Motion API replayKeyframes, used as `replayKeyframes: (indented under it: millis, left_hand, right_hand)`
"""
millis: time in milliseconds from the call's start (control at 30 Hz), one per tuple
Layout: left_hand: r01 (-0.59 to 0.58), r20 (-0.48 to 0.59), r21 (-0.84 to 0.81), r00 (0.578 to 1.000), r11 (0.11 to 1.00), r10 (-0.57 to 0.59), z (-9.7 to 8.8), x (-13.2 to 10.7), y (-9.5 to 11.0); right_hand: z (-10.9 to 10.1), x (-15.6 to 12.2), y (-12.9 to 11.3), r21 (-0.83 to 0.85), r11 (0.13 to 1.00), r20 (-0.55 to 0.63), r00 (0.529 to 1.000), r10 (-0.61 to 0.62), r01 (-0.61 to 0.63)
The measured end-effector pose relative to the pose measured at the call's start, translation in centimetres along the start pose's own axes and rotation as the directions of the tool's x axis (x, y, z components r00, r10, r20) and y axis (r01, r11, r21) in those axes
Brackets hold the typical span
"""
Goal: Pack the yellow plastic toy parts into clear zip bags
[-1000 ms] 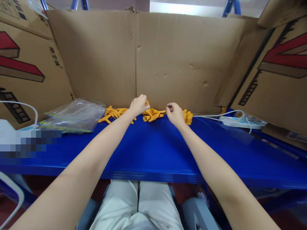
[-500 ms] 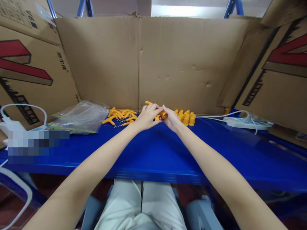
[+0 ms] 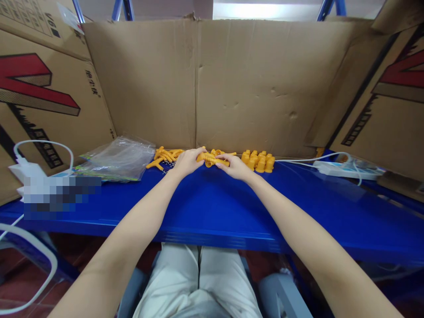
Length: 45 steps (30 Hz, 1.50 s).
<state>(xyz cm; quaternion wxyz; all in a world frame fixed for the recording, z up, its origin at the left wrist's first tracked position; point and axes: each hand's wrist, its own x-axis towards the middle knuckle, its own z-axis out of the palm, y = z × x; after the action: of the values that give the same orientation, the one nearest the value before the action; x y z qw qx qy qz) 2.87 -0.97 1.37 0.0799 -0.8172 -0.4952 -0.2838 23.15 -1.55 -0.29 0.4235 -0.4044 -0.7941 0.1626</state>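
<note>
My left hand [image 3: 186,162] and my right hand [image 3: 233,166] meet at the back of the blue shelf [image 3: 212,207], both closed on one orange plastic piece [image 3: 212,158] held between them. Left of my hands lies a heap of orange T-shaped pieces [image 3: 165,155] with a small metal chain. To the right stands a cluster of short orange pieces [image 3: 259,160]. More orange pieces lie just behind the held one.
Brown cardboard [image 3: 232,84] walls the shelf at the back and both sides. Clear plastic bags [image 3: 115,159] lie at the left. A white charger with cable [image 3: 28,170] sits far left, a white power strip [image 3: 344,169] far right. My legs show below the shelf edge.
My hands were apart among the orange pieces a second ago; they have come together and now hold one orange piece between them, lower and nearer the shelf.
</note>
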Motion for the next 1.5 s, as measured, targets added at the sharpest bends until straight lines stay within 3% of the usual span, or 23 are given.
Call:
replayKeyframes:
  millis: [100,200,367,433,700,867,1033,1167,1267,1400,1500]
  left_hand:
    - [0.022,-0.013,0.027,1.000,0.999,-0.021,-0.1,-0.2,0.5]
    - [0.038,0.004,0.033,0.999,0.999,-0.038,0.0,-0.3,0.7]
    - [0.074,-0.001,-0.004,0.997,0.997,-0.074,0.5,-0.1,0.4]
    - [0.074,-0.007,-0.013,0.997,0.997,-0.074,0.5,0.0,0.2]
    - [0.041,0.023,0.021,0.999,0.999,-0.042,0.3,-0.1,0.4]
    - [0.056,0.035,0.000,0.998,0.998,-0.056,0.5,0.0,0.3]
    - [0.083,0.041,0.022,0.996,0.996,-0.084,0.5,0.1,0.1]
    - [0.132,0.037,0.075,0.990,0.988,-0.135,0.4,0.3,0.0]
    - [0.238,0.019,0.079,0.971,0.968,-0.240,0.1,0.4,-0.3]
    - [0.405,-0.068,0.083,0.914,0.911,-0.400,-0.1,0.4,-1.4]
    - [0.514,-0.139,0.099,0.855,0.852,-0.500,-0.1,0.4,-2.4]
  right_hand:
    - [-0.4,0.0,0.1,-0.318,0.947,0.057,0.998,-0.037,0.054]
    - [-0.6,-0.2,-0.4,-0.548,0.828,0.099,0.992,-0.076,0.118]
    - [-0.9,-0.7,-1.9,-0.773,0.585,0.129,0.964,-0.234,0.245]
    - [-0.9,-0.8,-2.1,-0.795,0.552,0.123,0.958,-0.258,0.251]
    - [-0.3,-0.6,-0.7,-0.767,0.610,0.160,0.980,-0.116,0.198]
    - [-0.7,-0.6,-0.9,-0.788,0.583,0.103,0.976,-0.192,0.198]
    - [-1.2,-0.5,0.1,-0.767,0.626,0.067,0.989,-0.135,0.138]
    - [-1.7,-0.4,0.6,-0.773,0.628,0.006,0.990,-0.139,0.093]
    - [-2.3,-0.3,0.5,-0.760,0.650,-0.084,0.986,-0.144,0.030]
    - [-3.6,0.1,1.1,-0.677,0.725,-0.337,0.929,-0.154,-0.125]
    - [-5.5,0.4,2.8,-0.549,0.788,-0.589,0.797,-0.130,-0.277]
